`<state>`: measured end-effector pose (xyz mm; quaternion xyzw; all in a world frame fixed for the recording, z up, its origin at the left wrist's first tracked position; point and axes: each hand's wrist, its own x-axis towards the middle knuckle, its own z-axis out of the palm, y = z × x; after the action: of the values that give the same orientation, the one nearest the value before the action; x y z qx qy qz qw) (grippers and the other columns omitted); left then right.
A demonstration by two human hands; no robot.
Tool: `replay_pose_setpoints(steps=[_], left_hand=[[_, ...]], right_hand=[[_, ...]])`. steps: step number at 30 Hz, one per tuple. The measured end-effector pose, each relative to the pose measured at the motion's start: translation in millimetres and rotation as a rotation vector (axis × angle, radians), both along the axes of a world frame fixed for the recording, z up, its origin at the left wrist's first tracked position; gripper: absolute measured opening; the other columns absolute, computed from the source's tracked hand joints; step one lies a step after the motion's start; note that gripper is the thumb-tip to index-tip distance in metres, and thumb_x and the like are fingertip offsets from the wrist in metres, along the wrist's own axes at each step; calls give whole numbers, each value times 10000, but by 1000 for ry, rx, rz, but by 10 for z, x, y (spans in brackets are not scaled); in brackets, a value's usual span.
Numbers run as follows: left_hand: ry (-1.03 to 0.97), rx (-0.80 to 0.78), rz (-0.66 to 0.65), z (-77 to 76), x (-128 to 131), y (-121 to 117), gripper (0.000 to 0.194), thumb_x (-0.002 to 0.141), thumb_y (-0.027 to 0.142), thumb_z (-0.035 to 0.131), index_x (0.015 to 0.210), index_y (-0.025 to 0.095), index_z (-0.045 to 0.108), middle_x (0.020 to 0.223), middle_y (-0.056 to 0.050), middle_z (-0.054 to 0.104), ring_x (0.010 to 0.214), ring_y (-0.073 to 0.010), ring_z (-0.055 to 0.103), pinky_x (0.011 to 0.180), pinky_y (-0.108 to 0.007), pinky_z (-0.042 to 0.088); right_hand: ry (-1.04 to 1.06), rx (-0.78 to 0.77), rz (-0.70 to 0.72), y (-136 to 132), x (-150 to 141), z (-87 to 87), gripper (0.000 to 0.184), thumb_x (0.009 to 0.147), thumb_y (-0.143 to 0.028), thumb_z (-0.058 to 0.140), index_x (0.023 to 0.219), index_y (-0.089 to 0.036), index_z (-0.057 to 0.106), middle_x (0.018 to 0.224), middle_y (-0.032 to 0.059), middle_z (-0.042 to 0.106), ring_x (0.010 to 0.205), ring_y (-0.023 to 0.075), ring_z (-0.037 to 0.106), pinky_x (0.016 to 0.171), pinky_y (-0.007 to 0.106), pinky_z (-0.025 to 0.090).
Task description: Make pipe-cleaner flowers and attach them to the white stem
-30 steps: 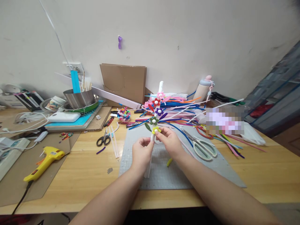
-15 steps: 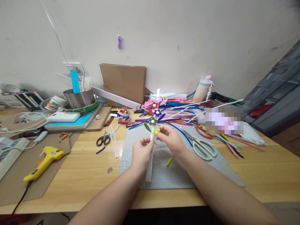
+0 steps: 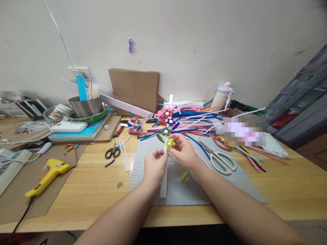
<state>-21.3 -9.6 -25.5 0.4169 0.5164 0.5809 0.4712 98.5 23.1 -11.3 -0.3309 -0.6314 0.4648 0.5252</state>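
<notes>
My left hand [image 3: 154, 168] is closed around a white, fuzzy-looking stem [image 3: 163, 185], held upright above the grey cutting mat [image 3: 219, 195]. Small pipe-cleaner flowers with white centres climb it: a green flower [image 3: 166, 131], a purple flower [image 3: 171, 121], a red flower [image 3: 167, 113] and a pink one near the top. Lowest is a yellow flower [image 3: 170, 143], pinched at its right edge by the fingers of my right hand [image 3: 185, 153] against the stem. Green, purple and red leaves stick out at the sides. A loose yellow leaf [image 3: 185, 175] lies on the mat below my right hand.
Green-handled scissors [image 3: 222, 162] rest on the mat at right. Behind lies a pile of coloured pipe cleaners [image 3: 189, 124]. Black scissors [image 3: 112, 153] and clear glue sticks [image 3: 124, 154] are left of the mat. A yellow glue gun [image 3: 48, 177] lies on cardboard at far left.
The right fingers have drawn back slightly from the front of the yellow flower, showing its white centre and petals. The stem's top has shifted slightly left and up.
</notes>
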Motion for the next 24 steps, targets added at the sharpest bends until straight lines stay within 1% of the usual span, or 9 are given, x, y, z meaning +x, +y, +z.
replay_pose_setpoints(steps=[4,9,12,16,19,21,24], left_hand=[[-3,4,15,16,26,-13,248,640,323,685,758,113,628,710,-62,651,620,-140,575,613,-247,422],[-77,6,44,44,65,-34,196,626,260,683,745,122,611,714,-51,645,626,-134,573,619,-244,425],[-76,19,36,58,67,-44,180,632,247,674,745,123,609,713,-50,643,625,-133,572,620,-245,426],[-51,31,16,52,54,-35,177,635,240,672,747,119,611,711,-49,641,617,-130,568,615,-246,425],[-123,-2,12,33,48,-13,179,605,232,688,722,118,614,682,-42,641,607,-128,569,611,-243,422],[-186,-41,1,18,44,0,192,587,238,699,714,119,618,663,-38,642,590,-124,566,596,-237,415],[-233,-79,-17,7,39,8,220,572,251,711,723,116,624,657,-42,649,560,-119,558,564,-230,402]], right_hand=[[90,-20,-61,-33,-71,-29,287,697,-161,606,943,-232,476,842,-16,556,770,126,543,701,260,412],[296,-223,-119,-79,-157,-22,338,646,-172,656,898,-232,438,800,-32,590,712,116,554,659,249,424],[383,-319,-132,-93,-179,-8,379,617,-169,673,907,-224,435,764,-34,606,665,109,551,619,238,415],[393,-403,-109,-77,-172,-13,391,594,-166,684,901,-213,446,719,-33,605,593,100,527,548,220,377],[372,-399,-67,-54,-141,-16,385,590,-164,691,901,-208,467,754,-22,607,619,104,531,554,222,372],[366,-380,-14,-42,-108,-6,367,598,-152,682,907,-207,490,755,-28,590,603,91,506,540,214,351],[361,-373,62,-24,-55,20,274,661,-189,643,913,-199,536,719,-38,555,553,71,447,508,208,306]])
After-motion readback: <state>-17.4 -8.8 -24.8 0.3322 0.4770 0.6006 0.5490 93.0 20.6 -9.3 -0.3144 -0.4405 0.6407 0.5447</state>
